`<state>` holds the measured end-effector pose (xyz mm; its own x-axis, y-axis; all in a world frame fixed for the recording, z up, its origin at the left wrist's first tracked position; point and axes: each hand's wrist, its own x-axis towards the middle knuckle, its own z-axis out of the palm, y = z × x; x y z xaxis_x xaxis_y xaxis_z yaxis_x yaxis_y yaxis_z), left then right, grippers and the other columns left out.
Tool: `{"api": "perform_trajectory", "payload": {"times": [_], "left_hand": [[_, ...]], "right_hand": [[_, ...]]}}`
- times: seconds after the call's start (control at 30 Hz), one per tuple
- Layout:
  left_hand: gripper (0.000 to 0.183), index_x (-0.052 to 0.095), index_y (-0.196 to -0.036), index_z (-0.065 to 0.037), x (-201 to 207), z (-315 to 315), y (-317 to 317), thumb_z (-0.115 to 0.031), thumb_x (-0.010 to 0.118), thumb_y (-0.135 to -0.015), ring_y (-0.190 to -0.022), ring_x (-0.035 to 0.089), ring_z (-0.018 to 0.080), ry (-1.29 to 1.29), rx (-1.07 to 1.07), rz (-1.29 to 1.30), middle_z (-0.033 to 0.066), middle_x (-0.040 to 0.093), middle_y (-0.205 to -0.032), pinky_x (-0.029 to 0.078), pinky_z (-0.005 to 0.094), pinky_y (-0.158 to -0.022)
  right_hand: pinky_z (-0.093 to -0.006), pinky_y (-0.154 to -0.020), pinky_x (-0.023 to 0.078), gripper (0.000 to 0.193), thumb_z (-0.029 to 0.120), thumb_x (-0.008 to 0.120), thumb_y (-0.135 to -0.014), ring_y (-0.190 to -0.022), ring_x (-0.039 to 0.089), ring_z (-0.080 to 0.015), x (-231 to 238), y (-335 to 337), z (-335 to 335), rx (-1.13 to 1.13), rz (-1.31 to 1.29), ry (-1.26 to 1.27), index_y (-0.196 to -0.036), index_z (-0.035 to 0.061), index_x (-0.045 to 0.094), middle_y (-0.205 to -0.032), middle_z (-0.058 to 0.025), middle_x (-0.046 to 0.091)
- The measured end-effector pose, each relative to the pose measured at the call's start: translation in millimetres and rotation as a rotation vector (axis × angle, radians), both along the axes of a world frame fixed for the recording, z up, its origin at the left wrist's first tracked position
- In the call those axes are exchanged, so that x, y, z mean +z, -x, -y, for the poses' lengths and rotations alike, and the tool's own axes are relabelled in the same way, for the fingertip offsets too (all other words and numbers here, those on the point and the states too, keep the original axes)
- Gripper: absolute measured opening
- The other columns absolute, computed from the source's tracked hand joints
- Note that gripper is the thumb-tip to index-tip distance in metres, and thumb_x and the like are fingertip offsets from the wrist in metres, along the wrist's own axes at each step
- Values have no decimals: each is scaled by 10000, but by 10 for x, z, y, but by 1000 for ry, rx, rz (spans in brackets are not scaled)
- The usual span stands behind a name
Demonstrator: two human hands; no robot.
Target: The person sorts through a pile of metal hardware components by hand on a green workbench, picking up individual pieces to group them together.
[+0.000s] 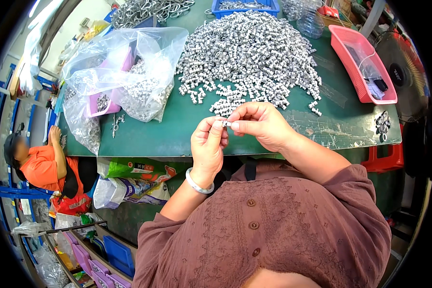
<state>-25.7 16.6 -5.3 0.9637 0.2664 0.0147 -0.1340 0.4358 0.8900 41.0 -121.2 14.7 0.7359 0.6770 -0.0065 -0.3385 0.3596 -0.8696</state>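
Between both hands is a small silvery metal fitting (227, 124), held just above the near edge of the green table (173, 139). My left hand (209, 141) pinches its left side between thumb and fingers; a pale bangle (198, 182) circles that wrist. From the right, my right hand (264, 126) closes thumb and forefinger on the same fitting. Its finer shape is too small to tell. Just beyond my fingers spreads a large heap of similar metal fittings (249, 53), a few lying loose at its near edge.
Left of the heap stand clear plastic bags (151, 43) with metal parts and a purple scoop (101, 103). A pink basket (338, 36) sits at the right, beside dark rings (383, 124). A blue tray (273, 10) is at the back. Another person (43, 168) sits at left.
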Motion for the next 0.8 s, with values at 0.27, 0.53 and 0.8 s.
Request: {"api": "perform_trajectory", "payload": {"times": [0.27, 0.53, 0.8], "left_hand": [[125, 551, -874, -45, 2, 4, -2, -166, 519, -877, -500, 414, 51, -26, 15, 8, -12, 502, -631, 316, 164, -446], [142, 560, -862, -53, 2, 10, 0, -191, 525, -876, -517, 409, 45, 128, -76, -35, -23, 503, -649, 315, 165, -453], [159, 552, -856, -60, -18, 33, 2, -206, 497, -889, -504, 395, 52, 219, -111, -99, -22, 484, -634, 304, 174, -440]], "right_hand": [[-230, -660, 466, 94, -3, 614, -764, -712, 565, -100, -7, 3, 2, 4, -5, -5, -858, 2, 607, -799, -42, 603], [-241, -666, 459, 120, 30, 611, -784, -719, 562, -111, -36, -8, 3, 37, -27, -65, -902, 8, 614, -808, -57, 611], [-248, -670, 461, 124, 20, 600, -789, -738, 566, -116, 5, 23, 33, 69, -24, -83, -912, 6, 603, -817, -57, 613]]}}
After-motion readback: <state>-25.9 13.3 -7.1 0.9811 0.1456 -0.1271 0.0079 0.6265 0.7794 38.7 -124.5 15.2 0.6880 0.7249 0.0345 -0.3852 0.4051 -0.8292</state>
